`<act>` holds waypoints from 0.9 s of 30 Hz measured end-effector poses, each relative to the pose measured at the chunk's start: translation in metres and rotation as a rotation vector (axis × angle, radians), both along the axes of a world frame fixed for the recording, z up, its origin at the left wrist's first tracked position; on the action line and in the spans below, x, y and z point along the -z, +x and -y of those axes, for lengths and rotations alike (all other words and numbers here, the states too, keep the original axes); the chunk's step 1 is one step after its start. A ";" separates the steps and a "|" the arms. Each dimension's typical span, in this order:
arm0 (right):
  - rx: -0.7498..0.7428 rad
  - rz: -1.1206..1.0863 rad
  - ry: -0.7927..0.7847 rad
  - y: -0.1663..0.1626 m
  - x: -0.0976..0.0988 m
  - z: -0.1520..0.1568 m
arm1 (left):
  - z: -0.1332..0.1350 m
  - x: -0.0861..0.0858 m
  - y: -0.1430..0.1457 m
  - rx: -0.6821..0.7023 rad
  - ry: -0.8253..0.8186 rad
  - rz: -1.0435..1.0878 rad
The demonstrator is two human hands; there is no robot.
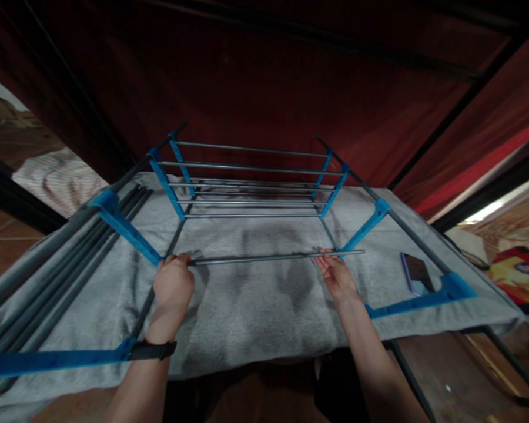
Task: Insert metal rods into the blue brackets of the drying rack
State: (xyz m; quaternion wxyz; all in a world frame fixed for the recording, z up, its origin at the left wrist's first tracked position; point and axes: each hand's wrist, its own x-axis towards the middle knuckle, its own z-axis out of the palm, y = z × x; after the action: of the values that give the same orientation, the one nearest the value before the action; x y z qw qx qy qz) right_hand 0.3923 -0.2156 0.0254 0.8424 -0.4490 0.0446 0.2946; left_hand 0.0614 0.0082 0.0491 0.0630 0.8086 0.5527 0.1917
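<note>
A thin grey metal rod lies crosswise between the two sides of a rack frame with blue plastic brackets and grey tubes. My left hand is closed around the rod's left end, close against the left bracket. My right hand holds the rod near its right end with thumb and fingers, just beside the right blue bracket. The rod's right tip sticks out past that bracket, in front of it or over it; I cannot tell which. Several rods span the far brackets.
Several loose grey tubes lie at the left on the grey cloth. A phone rests on the cloth at the right. Behind the rack hangs a dark red curtain. A red and yellow packet is at the far right.
</note>
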 end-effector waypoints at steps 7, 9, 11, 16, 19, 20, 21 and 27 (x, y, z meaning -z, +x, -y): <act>-0.016 -0.065 0.011 -0.002 -0.005 0.000 | -0.005 0.008 -0.004 -0.014 -0.002 0.099; -0.007 -0.090 0.003 -0.003 -0.007 0.000 | -0.006 0.006 -0.004 -0.030 -0.020 0.134; 0.000 -0.112 -0.011 -0.002 -0.009 -0.001 | -0.009 0.002 -0.003 -0.037 -0.057 0.217; 0.027 -0.125 -0.022 0.002 -0.008 0.001 | -0.015 -0.015 0.007 -0.165 -0.392 0.549; 0.036 -0.126 -0.019 0.004 -0.006 0.003 | -0.016 -0.017 0.011 -0.194 -0.518 0.741; 0.036 -0.125 -0.019 0.005 -0.006 0.004 | -0.016 -0.016 0.011 -0.185 -0.532 0.813; 0.035 -0.122 -0.020 0.005 -0.006 0.004 | -0.016 -0.015 0.011 -0.184 -0.542 0.892; 0.041 -0.140 -0.040 0.001 -0.009 0.002 | -0.014 -0.015 0.014 -0.241 -0.579 1.301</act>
State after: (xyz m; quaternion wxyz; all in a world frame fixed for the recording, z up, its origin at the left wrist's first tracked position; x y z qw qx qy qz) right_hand 0.3934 -0.2176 0.0341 0.8339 -0.4431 0.1184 0.3069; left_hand 0.0750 0.0226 0.0639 0.5695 0.4151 0.5171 0.4858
